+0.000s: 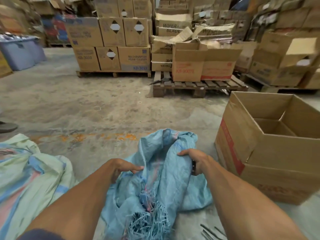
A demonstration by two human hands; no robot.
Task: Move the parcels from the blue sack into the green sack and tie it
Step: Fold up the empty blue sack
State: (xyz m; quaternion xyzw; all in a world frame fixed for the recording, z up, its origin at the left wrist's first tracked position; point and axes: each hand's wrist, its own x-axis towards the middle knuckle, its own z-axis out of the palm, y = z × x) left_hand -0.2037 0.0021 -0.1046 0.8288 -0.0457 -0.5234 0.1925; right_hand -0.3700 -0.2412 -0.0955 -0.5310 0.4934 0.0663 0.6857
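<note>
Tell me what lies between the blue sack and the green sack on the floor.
Nothing visible blocks the way. The left hand and right hand are on the blue sack; only bare concrete floor separates it from the green sack at the left. The open cardboard box stands on the opposite side.

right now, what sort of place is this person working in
Most likely a warehouse or stockroom: printed cardboard cartons stacked high on wooden pallets, a bare concrete floor, and an open carton beside the blue sack gripped by the left hand and right hand.
</note>
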